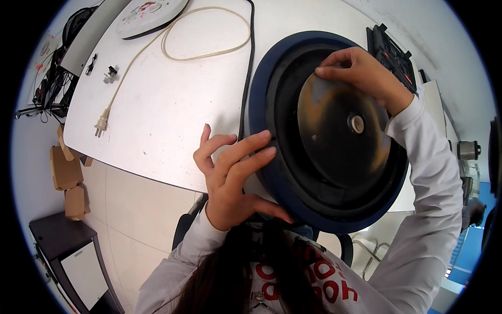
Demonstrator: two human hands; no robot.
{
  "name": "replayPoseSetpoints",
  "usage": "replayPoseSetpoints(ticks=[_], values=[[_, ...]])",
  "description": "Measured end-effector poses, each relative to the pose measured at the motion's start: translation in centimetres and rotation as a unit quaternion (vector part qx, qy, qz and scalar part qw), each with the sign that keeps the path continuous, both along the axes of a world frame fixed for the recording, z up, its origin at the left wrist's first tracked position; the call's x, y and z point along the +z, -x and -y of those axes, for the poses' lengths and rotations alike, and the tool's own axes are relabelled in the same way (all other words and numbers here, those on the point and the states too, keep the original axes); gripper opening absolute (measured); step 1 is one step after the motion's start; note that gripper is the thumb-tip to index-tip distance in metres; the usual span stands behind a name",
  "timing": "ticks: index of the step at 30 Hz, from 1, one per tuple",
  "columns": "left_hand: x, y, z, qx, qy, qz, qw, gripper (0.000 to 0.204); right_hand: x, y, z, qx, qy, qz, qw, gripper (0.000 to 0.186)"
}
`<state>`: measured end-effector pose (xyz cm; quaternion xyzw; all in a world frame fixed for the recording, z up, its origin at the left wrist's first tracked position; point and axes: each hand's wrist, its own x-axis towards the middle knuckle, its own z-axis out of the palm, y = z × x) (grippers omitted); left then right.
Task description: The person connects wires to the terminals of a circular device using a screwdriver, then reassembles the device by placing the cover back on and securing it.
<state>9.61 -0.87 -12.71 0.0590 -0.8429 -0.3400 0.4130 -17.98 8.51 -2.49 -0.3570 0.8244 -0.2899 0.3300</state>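
Note:
A round dark blue housing with a black hollow inside [261,99] lies at the table's near right edge. Over its hollow is a tilted, scorched metal disc [334,131] with a small pale round piece [356,124] at its centre. My right hand [361,73] pinches the disc's far edge between thumb and fingers. My left hand [230,172] is open, its fingers spread. Two of its fingertips touch the housing's left rim, and the thumb reaches the near side. The disc hides part of the hollow beneath it.
A beige cord with a plug [102,123] loops across the white table [172,115]. A black cable [246,94] runs beside the housing. Far left sits a white lid-like piece [149,18]; a small metal part [110,74] is nearer. A black tool case [392,57] stands far right.

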Motion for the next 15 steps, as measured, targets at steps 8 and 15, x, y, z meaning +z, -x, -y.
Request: replayPoseSetpoints(ticks=[8,15], values=[[-0.3,0.1,0.0,-0.002,-0.005,-0.008,1.000,0.095,-0.3,0.4,-0.4,-0.005,0.016,0.004,1.000,0.038],[0.2,-0.1,-0.1,-0.010,-0.010,0.016,1.000,0.094,-1.2,-0.5,-0.8,0.011,0.067,-0.070,0.995,0.040]])
